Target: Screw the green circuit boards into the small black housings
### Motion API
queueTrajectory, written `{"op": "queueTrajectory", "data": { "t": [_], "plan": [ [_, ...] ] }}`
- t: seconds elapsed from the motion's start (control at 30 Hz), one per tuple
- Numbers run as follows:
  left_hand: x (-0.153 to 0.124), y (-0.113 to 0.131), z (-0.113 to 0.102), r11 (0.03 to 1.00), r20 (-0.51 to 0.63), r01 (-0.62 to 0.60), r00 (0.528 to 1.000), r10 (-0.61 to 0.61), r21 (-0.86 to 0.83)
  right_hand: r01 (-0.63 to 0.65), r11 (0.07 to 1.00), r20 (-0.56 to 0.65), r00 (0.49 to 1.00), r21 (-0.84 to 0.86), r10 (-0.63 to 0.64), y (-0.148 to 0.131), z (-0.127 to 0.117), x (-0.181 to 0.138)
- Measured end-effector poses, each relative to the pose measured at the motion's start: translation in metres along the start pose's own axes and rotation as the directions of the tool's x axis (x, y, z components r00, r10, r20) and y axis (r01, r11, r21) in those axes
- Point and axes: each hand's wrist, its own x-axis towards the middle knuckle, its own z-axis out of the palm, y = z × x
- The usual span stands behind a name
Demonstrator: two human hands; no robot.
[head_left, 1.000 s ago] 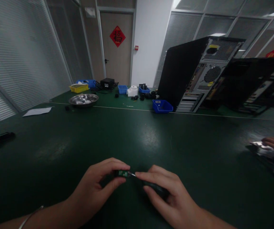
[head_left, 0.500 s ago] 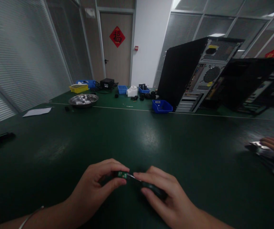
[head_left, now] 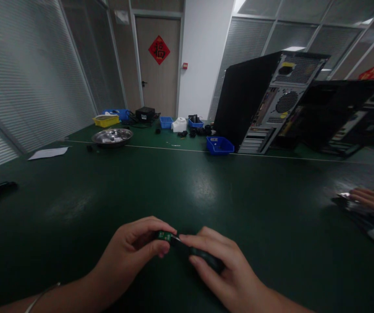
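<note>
Low, left hand (head_left: 131, 252) pinching green part (head_left: 164, 235), right hand (head_left: 226, 271) curled.

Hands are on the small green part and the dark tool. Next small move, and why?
Probably keep the left hand pinching the small green part steady and ease the dark tool in the right hand a little further in. The tool's tip already meets the part's right end, both hands are low over the green table, and the joint itself is too small to read.

A small green circuit board (head_left: 165, 236) meets a dark tool (head_left: 203, 256), both held low over the table.
</note>
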Motion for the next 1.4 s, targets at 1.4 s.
{"op": "queueTrajectory", "data": {
  "t": [1.4],
  "plan": [
    [0.0, -0.019, -0.005, 0.922, 0.277, 0.203, 0.955, -0.11, -0.331, -0.014, 0.999, 0.192, 0.981, -0.033, 0.02, -0.007, -0.003, -0.002]
  ]
}}
